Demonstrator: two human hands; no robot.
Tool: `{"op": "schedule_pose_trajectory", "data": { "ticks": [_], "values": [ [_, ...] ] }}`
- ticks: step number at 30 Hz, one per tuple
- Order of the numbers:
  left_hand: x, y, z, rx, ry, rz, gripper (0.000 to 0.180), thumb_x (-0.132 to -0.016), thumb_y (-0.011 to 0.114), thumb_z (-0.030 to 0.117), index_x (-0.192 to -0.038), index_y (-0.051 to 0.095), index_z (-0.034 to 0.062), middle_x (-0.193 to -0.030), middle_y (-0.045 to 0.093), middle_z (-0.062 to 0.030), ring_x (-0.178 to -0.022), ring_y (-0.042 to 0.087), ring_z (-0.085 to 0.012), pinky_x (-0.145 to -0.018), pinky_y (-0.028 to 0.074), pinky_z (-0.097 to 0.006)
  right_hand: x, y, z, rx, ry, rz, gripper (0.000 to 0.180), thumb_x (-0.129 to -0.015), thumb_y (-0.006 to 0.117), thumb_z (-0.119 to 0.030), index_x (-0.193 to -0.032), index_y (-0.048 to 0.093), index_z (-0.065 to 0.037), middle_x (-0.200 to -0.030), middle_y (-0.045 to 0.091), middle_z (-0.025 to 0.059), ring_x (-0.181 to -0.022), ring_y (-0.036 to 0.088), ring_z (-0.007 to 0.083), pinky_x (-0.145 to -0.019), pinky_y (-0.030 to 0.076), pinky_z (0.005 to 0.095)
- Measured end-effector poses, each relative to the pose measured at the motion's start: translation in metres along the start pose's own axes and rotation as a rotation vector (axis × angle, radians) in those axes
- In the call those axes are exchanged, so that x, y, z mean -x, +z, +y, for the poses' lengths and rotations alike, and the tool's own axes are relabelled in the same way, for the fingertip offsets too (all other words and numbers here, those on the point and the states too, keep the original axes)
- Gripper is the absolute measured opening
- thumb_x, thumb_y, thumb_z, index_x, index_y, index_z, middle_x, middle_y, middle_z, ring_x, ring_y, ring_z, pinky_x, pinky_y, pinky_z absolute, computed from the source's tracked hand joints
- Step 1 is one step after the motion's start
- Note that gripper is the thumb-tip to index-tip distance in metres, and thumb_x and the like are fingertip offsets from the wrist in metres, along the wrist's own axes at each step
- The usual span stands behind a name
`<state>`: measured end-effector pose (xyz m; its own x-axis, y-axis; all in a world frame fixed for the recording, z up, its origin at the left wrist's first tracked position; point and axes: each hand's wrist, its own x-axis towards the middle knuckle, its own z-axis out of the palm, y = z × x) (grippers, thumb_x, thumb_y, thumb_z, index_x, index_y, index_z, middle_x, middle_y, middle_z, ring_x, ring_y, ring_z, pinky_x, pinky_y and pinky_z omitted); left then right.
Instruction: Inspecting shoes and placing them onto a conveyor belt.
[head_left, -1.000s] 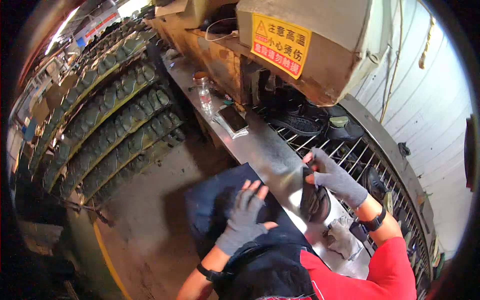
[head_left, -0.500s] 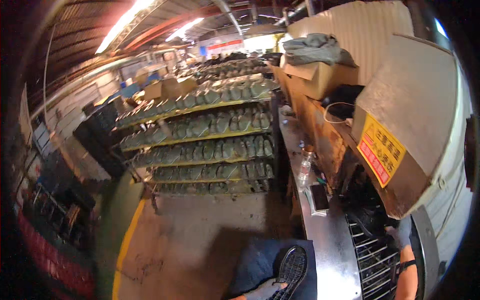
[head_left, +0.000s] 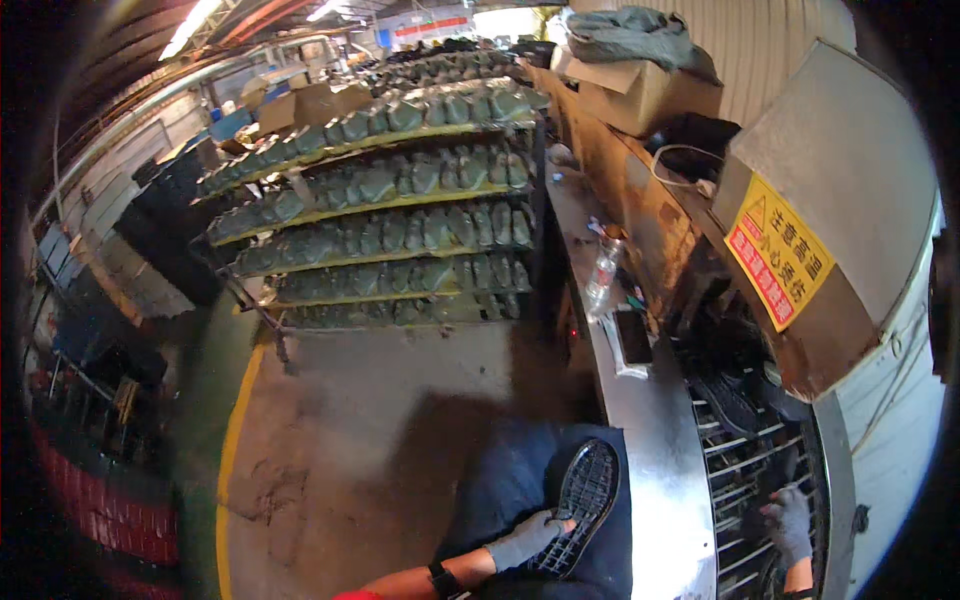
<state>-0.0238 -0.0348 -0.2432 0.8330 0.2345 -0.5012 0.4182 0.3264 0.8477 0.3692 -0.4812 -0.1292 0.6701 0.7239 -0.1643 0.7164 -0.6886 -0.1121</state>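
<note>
The gloved left hand (head_left: 528, 540) had its grip closed on a black shoe sole (head_left: 580, 505) over the lap; the gloved right hand (head_left: 790, 520) rested half-curled, holding nothing, on the wire conveyor (head_left: 735, 470)

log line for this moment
left hand: holds sole on lap | right hand: on rack, holds nothing visible

Concrete floor (head_left: 380, 420) with yellow line (head_left: 232, 450), tiered rack (head_left: 380, 210) behind
</note>
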Motion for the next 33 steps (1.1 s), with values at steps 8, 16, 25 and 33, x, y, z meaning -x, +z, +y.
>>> {"op": "schedule_pose_trajectory", "data": {
  "ticks": [8, 16, 25, 33],
  "values": [
    [0.012, 0.006, 0.019, 0.069, -0.001, -0.023, 0.045, -0.101, 0.071, 0.035, -0.130, 0.067, 0.0017, -0.116, 0.074, -0.0067, -0.106, 0.066, -0.0171, -0.099, 0.051, -0.032, 0.001, 0.092, 0.001, -1.442, 0.578, 0.348, 0.110, -0.091, 0.079, -0.035, -0.168, 0.010, 0.002, -0.171, 0.032, 0.0126, -0.158, 0.028, 0.0242, -0.126, 0.020, 0.0323],
    [0.046, -0.018, 0.072, -0.117, 0.431, 0.333, 0.054, -0.106, 0.062, 0.024, -0.151, 0.048, -0.0011, -0.143, 0.060, -0.0153, -0.133, 0.056, -0.0221, -0.113, 0.046, -0.037, 0.029, 0.083, -0.061, -1.658, 0.693, 0.326, 0.034, -0.093, 0.069, -0.034, -0.112, 0.071, -0.006, -0.100, 0.070, 0.0078, -0.079, 0.068, 0.0233, -0.072, 0.056, 0.0349],
    [-0.005, 0.026, 0.155, 0.265, 0.497, 0.129, 0.080, -0.100, 0.071, 0.033, -0.163, 0.032, 0.0042, -0.150, 0.055, -0.0202, -0.135, 0.057, -0.0271, -0.113, 0.045, -0.038, 0.000, -0.036, -0.327, -1.532, -0.173, -0.270, 0.108, -0.080, 0.087, -0.048, -0.162, 0.037, 0.000, -0.160, 0.048, 0.0118, -0.143, 0.050, 0.0237, -0.118, 0.040, 0.0357],
    [-0.003, 0.015, 0.170, 0.489, 0.655, -0.289, 0.080, -0.098, 0.070, 0.052, -0.157, 0.040, 0.0054, -0.143, 0.061, -0.0220, -0.129, 0.064, -0.0340, -0.108, 0.055, -0.046, -0.010, -0.004, -0.381, -2.041, 0.127, -0.551, 0.079, -0.098, 0.065, -0.063, -0.141, 0.058, 0.004, -0.129, 0.069, 0.0132, -0.115, 0.068, 0.0204, -0.103, 0.055, 0.0336]
  ]
}}
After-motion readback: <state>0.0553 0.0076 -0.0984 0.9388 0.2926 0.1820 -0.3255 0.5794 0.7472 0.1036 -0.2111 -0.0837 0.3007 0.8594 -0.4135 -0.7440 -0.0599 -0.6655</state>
